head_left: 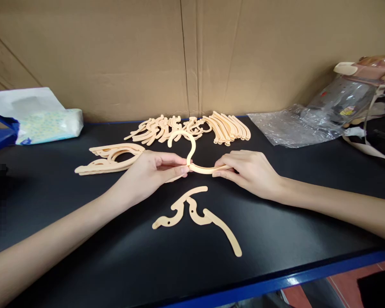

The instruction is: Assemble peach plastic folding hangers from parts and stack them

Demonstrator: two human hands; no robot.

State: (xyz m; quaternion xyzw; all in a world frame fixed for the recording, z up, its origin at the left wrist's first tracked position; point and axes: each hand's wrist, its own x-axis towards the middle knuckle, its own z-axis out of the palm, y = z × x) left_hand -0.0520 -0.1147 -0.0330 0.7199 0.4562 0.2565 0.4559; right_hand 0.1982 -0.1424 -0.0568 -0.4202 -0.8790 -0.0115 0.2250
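Note:
Both hands grip one cream plastic hanger piece (pixel 192 156) with a hook that curls up and back. My left hand (pixel 154 173) pinches its left end between thumb and fingers. My right hand (pixel 247 171) holds its right end, fingers closed. Just in front of the hands two flat cream hanger arms (pixel 195 214) lie on the black table (pixel 83 239), one pointing left, one pointing right toward me. A stack of assembled hangers (pixel 111 159) lies left of my left hand. Several loose hanger parts (pixel 189 128) are heaped behind, by the cardboard wall.
A tissue pack (pixel 48 125) sits at the back left on the table. Crumpled clear plastic bags (pixel 308 124) and other clutter lie at the back right. Brown cardboard (pixel 186 55) walls off the rear. The table's blue front edge (pixel 276 284) runs along the bottom right.

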